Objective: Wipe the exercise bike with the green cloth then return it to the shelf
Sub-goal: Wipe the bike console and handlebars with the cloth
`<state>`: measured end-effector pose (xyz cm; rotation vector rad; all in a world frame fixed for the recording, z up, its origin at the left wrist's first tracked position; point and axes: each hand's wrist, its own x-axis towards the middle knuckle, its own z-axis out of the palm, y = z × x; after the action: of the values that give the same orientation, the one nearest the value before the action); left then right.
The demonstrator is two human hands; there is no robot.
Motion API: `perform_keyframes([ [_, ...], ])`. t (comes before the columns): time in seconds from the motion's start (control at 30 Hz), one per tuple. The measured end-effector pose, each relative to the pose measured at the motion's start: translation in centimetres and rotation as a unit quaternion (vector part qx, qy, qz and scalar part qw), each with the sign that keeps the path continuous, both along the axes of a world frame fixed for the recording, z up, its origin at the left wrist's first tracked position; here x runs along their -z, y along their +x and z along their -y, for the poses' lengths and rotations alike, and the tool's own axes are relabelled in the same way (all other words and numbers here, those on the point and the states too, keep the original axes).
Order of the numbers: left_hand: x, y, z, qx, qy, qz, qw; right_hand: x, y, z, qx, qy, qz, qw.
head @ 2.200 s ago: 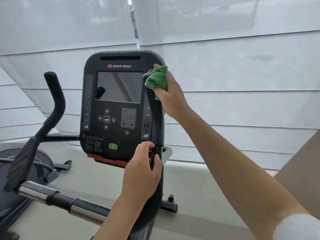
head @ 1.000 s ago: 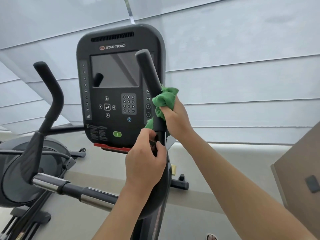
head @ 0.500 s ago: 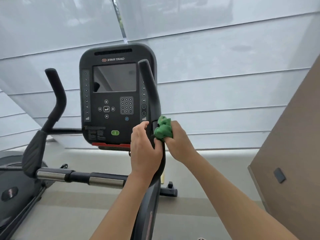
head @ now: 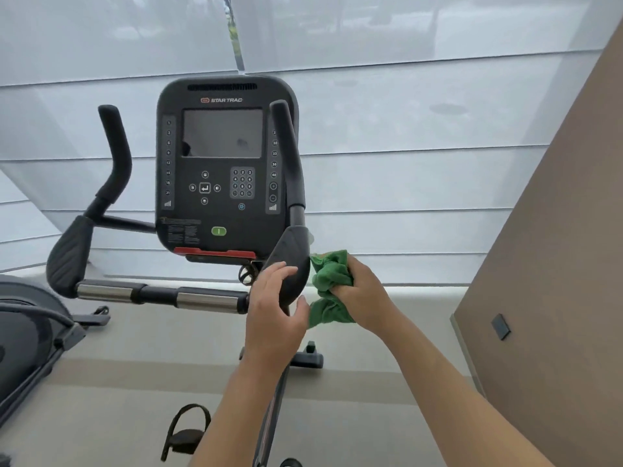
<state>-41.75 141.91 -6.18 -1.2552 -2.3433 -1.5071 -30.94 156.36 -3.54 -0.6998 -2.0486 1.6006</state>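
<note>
The exercise bike's black console faces me, with a dark screen and keypad. Its right handlebar rises beside the console and ends below in a padded elbow rest. My right hand grips the bunched green cloth just right of that pad, the cloth touching the pad's right edge. My left hand has relaxed fingers lying against the front of the pad, thumb toward the cloth. No shelf is in view.
The left handlebar and a chrome crossbar reach to the left. Another machine stands at the far left. A brown wall with a small switch closes the right side. A pedal with strap hangs below. White blinds fill the background.
My right hand has slid the cloth down the right handlebar from its top to the padded rest. My left hand has let go of the bar and opened against the pad.
</note>
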Motion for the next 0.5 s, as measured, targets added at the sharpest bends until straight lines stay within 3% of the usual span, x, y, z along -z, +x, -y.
perform_keyframes([
  [0.3, -0.8, 6.9, -1.3, 0.061, -0.027, 0.050, 0.996, -0.2, 4.8, -1.9, -0.070, -0.016, -0.003, 0.997],
  [0.5, 0.7, 13.8, -3.6, -0.024, -0.002, 0.108, 0.994, 1.1, 9.4, -3.6, -0.133, -0.042, 0.010, 0.990],
])
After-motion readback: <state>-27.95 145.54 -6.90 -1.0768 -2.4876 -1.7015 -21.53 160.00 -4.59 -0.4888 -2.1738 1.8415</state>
